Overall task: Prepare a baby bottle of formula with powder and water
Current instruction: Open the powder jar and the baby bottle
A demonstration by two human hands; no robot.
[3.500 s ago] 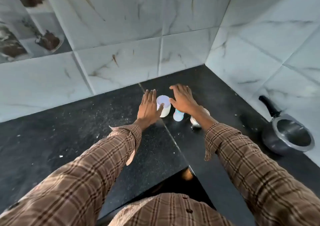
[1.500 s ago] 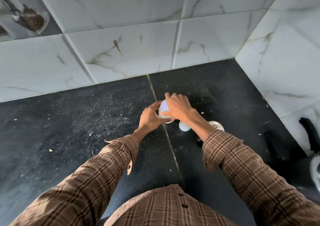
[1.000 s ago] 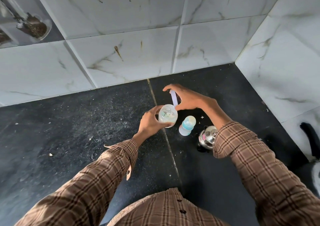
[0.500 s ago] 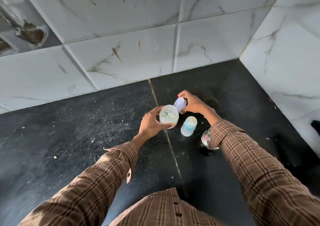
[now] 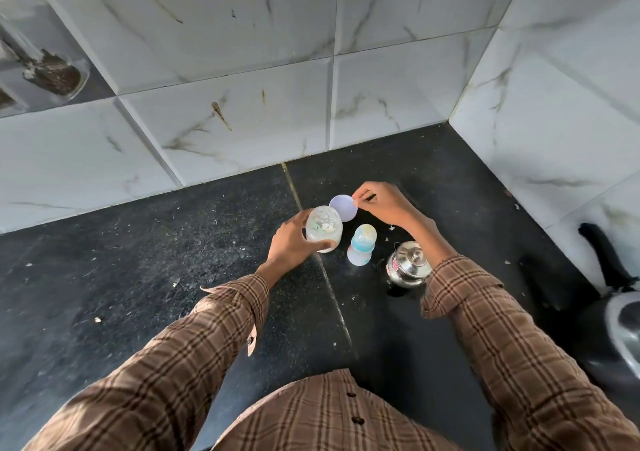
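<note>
Head camera gives me both arms reaching forward over the black countertop (image 5: 138, 260), plaid sleeves (image 5: 519, 346) bent at the elbows and converging near the tiled corner. My left hand (image 5: 289, 246) is wrapped around the side of the powder jar (image 5: 323, 228), thumb toward me and fingers curled across its far side. The jar's mouth is uncovered and I can see pale powder clinging inside; whether its base touches the counter or is lifted slightly, I cannot tell. My right hand (image 5: 388, 205) sits just behind and to the right of the jar, wrist cocked inward, thumb and forefinger pinched on the edge of the round lilac lid (image 5: 343, 207), the other fingers loosely folded. The lid hangs tilted, its edge just beside the jar's rim.

Just right of the jar stands the baby bottle (image 5: 362, 244), upright, its pale blue cap on, touched by neither hand. Further right, a small steel pot (image 5: 408, 267) with a knobbed cover sits under my right forearm. At the far right edge a dark pan (image 5: 620, 329) with a black handle rests against the marble-patterned wall tiles (image 5: 242, 121).
</note>
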